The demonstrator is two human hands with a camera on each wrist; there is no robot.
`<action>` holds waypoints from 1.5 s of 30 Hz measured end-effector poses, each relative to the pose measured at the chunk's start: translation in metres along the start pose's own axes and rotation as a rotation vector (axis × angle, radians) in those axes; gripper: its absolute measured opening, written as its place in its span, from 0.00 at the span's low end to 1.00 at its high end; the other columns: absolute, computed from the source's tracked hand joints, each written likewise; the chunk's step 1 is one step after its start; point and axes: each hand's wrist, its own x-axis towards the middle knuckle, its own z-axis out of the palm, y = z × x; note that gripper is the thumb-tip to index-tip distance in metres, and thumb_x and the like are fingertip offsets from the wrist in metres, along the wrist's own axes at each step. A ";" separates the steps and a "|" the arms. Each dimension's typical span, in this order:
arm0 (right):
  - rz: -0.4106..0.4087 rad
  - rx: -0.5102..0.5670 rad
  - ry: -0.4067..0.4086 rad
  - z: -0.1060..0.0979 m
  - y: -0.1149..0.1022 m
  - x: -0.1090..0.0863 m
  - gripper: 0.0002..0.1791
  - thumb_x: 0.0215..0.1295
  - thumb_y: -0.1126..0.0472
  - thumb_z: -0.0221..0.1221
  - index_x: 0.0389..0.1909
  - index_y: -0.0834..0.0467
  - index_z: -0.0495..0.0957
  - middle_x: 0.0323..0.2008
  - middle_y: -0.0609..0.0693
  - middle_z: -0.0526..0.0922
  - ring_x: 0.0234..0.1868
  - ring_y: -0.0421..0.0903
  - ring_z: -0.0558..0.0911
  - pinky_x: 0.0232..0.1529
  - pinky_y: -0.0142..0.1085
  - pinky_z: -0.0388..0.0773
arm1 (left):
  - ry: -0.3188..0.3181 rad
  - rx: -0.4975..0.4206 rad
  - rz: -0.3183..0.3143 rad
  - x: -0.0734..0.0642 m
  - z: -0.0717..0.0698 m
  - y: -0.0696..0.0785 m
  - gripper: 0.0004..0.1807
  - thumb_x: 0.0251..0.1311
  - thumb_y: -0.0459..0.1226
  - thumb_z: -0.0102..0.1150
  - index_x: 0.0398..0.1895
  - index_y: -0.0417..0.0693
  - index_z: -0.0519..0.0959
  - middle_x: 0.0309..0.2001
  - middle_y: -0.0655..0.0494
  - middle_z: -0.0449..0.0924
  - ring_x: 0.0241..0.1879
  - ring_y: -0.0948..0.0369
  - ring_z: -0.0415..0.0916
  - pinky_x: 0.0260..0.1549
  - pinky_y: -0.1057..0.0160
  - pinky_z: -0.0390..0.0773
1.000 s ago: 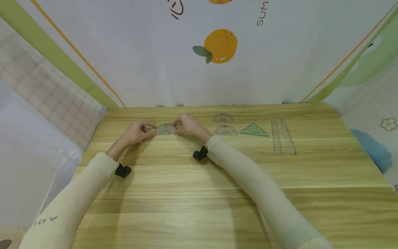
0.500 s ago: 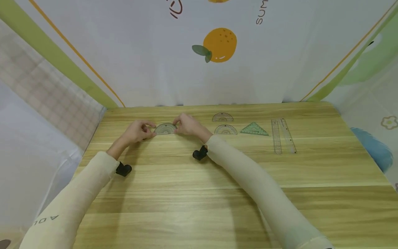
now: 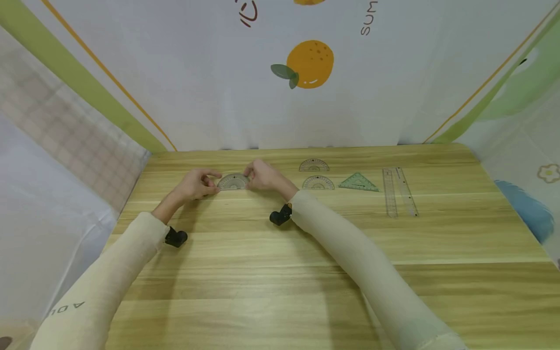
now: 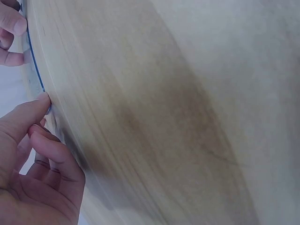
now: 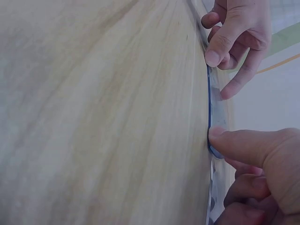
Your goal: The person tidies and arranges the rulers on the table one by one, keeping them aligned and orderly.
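A clear half-round protractor (image 3: 234,182) lies at the back left of the wooden table, its straight edge toward me. My left hand (image 3: 197,184) holds its left end, thumb at the corner and index finger reaching along the curved side. On the opposite end, my right hand (image 3: 264,176) pinches the corner between thumb and fingers. In the right wrist view, the right thumb (image 5: 229,140) presses on the end of the protractor's blue-looking edge (image 5: 209,103), and the left hand (image 5: 241,37) is at the far end. In the left wrist view, the left thumb (image 4: 33,110) touches the near corner.
Right of the hands lie two more protractors, one behind (image 3: 313,166) and one in front (image 3: 318,183). Beside them are a green set square (image 3: 358,183) and two clear rulers, one upright (image 3: 389,193) and one slanted (image 3: 407,192). A printed cloth (image 3: 210,97) hangs behind the table.
The left index finger has lifted slightly along the curved edge. Otherwise the hands and protractor stay in place; the head view shifts a little.
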 end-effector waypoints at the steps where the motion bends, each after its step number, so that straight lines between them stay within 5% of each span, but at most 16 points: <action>1: -0.005 0.010 0.000 0.000 0.000 0.000 0.21 0.64 0.66 0.70 0.57 0.67 0.79 0.25 0.49 0.75 0.22 0.40 0.68 0.26 0.31 0.66 | -0.001 0.001 0.001 0.000 0.000 0.000 0.24 0.67 0.27 0.63 0.65 0.29 0.72 0.29 0.48 0.76 0.18 0.65 0.65 0.18 0.68 0.67; 16: -0.017 0.110 0.013 0.005 0.003 -0.002 0.22 0.61 0.69 0.70 0.55 0.68 0.76 0.24 0.48 0.71 0.21 0.40 0.65 0.26 0.30 0.64 | 0.013 0.035 -0.020 -0.003 0.000 -0.001 0.15 0.65 0.29 0.67 0.50 0.29 0.77 0.29 0.50 0.75 0.20 0.64 0.66 0.19 0.67 0.69; 29: -0.056 0.143 0.028 0.007 0.006 -0.003 0.22 0.58 0.70 0.72 0.52 0.67 0.77 0.25 0.48 0.70 0.23 0.40 0.65 0.27 0.30 0.65 | 0.035 0.063 0.028 -0.003 0.000 -0.007 0.17 0.63 0.29 0.69 0.53 0.30 0.80 0.31 0.50 0.78 0.28 0.60 0.71 0.26 0.66 0.70; 45: -0.041 0.132 0.084 0.007 0.007 -0.007 0.20 0.59 0.66 0.73 0.50 0.62 0.79 0.30 0.49 0.69 0.29 0.43 0.67 0.31 0.32 0.65 | 0.063 0.054 0.100 -0.005 -0.002 -0.006 0.11 0.60 0.29 0.71 0.43 0.31 0.82 0.28 0.51 0.76 0.28 0.60 0.69 0.25 0.66 0.67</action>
